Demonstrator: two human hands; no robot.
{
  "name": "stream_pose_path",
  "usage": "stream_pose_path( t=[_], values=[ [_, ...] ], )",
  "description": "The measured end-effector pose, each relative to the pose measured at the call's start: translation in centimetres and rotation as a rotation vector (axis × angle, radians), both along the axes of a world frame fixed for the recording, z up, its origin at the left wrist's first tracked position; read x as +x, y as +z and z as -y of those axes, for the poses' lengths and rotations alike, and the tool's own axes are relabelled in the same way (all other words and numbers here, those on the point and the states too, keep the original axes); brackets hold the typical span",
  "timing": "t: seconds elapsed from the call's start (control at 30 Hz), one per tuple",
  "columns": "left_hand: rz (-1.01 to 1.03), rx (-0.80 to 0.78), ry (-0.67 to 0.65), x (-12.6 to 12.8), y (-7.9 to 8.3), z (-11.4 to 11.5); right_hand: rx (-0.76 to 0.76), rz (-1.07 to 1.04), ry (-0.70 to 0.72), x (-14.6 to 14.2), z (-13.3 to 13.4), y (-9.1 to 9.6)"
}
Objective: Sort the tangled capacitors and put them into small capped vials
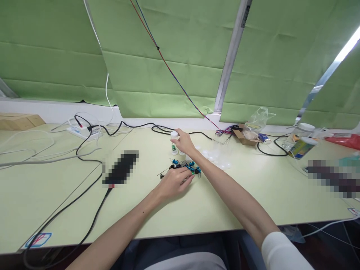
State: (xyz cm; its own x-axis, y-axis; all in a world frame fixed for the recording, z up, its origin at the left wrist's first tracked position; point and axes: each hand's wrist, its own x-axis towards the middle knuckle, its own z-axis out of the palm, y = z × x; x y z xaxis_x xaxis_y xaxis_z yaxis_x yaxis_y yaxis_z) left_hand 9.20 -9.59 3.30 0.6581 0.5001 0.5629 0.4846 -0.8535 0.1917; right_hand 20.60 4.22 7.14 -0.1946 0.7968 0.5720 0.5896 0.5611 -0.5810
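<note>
My right hand (pixel 185 142) is closed round a small clear bottle with a white cap (pixel 174 134), near the back of the table. Something green shows in the lower part of the bottle (pixel 173 148). My left hand (pixel 176 182) rests at the front of a pile of blue and black electronic components (pixel 176 163) with thin wire leads. Its fingers are pinched together, and a small green component (pixel 192 173) shows at the tips. The palm and part of the pile are hidden. Clear round plastic pieces (pixel 209 154) lie just right of my right wrist.
A black blurred-out device (pixel 122 168) with a cable lies left. A power strip (pixel 80 131) and loose cables run along the back. To the right stand a cardboard box (pixel 244 137) with a plastic bag, a tilted container (pixel 303 147) and a second blurred-out device (pixel 332 178).
</note>
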Motion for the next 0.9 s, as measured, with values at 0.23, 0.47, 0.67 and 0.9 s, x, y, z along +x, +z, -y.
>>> stream_pose_path(
  t=[0.23,0.47,0.67,0.9],
  values=[
    [-0.044,-0.043,0.020,-0.1,0.2,0.1,-0.023,-0.004,0.010,-0.4,-1.2,-0.2],
    [-0.071,-0.087,0.034,0.0,0.3,0.4,-0.055,-0.012,0.026,0.5,-1.4,-0.7],
    [-0.095,-0.085,0.033,0.2,0.3,0.4,-0.044,0.001,0.068,0.8,-1.4,-0.8],
    [-0.098,-0.101,0.030,0.2,0.2,0.5,-0.111,0.010,0.047,1.1,-1.0,-1.0]
  ],
)
